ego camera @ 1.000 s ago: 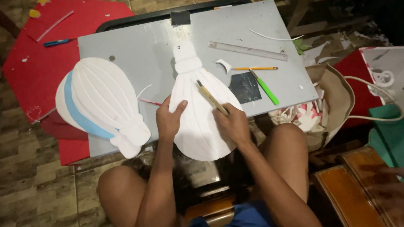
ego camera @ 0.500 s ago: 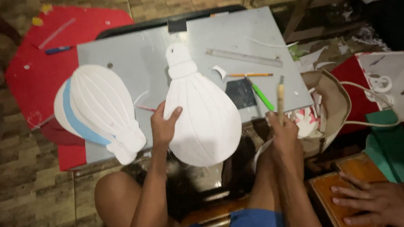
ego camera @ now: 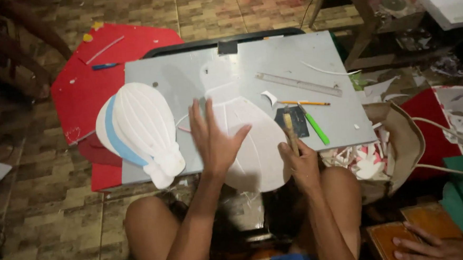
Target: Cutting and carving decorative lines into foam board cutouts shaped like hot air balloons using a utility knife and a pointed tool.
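White bulb-shaped cutouts: we count two, a flat one (ego camera: 253, 144) and a ribbed one with a blue band (ego camera: 136, 129).
Grey boards: one (ego camera: 186, 79).
Rulers: one (ego camera: 299, 84).
Pencils: one (ego camera: 304, 103).
Green pens: one (ego camera: 316, 128).
Our hands: two, left hand (ego camera: 216, 141), right hand (ego camera: 299, 161).
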